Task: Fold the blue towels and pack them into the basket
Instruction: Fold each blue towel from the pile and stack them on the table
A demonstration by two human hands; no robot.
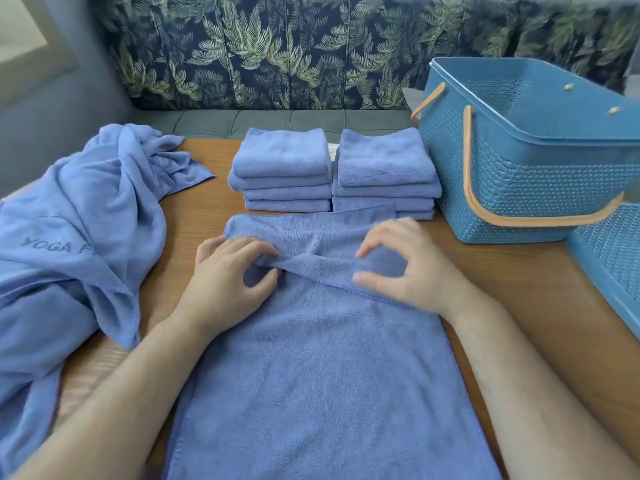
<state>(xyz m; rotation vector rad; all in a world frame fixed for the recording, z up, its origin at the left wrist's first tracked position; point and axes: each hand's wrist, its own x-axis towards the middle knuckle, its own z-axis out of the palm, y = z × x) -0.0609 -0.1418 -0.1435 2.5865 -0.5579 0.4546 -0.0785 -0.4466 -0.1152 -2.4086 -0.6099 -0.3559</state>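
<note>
A long blue towel (311, 358) lies flat on the wooden table (519, 289), running toward me. Its far part is folded over, with a fold ridge across the middle. My left hand (225, 275) pinches the left end of that ridge between thumb and fingers. My right hand (405, 261) hovers over the right end, thumb and forefinger curved in a ring just at the cloth. Two stacks of folded blue towels (282, 168) (384, 171) stand behind. The blue basket (519, 188) with orange handles stands at the right, seemingly with nothing inside.
A heap of unfolded blue towels (76, 237), one printed "YOGA", covers the table's left side. A second blue basket (613, 258) pokes in at the right edge. A grey bench and leaf-patterned cushion (277, 53) run behind the table.
</note>
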